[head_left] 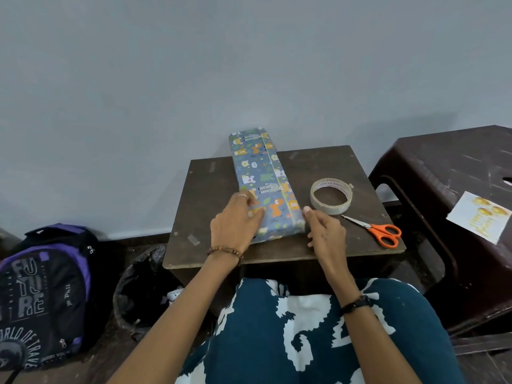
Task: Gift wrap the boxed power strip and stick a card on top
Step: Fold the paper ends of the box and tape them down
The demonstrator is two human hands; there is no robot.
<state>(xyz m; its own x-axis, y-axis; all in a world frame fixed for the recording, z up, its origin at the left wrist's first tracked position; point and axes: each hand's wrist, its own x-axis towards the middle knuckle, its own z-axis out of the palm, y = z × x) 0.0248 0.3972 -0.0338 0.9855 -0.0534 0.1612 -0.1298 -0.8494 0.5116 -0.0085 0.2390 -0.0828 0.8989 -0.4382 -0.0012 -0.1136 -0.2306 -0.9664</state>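
Head: wrapped box (263,184) between fingers (256,214).

Blue animal-print wrapped box (263,178), orange-handled scissors (379,231), dark brown table (318,245).

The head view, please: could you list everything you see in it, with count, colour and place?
wrapped box: one, blue animal-print paper, lengthwise on table
table: one, dark brown, centre
tape roll: one, clear, right of box
scissors: one, orange handles, near tape
card: one, white with gold, on stool
stool: one, dark maroon, right
backpack: one, black and purple, floor left
black bag: one, beside backpack
left hand: on box's near end
right hand: at box's near right corner
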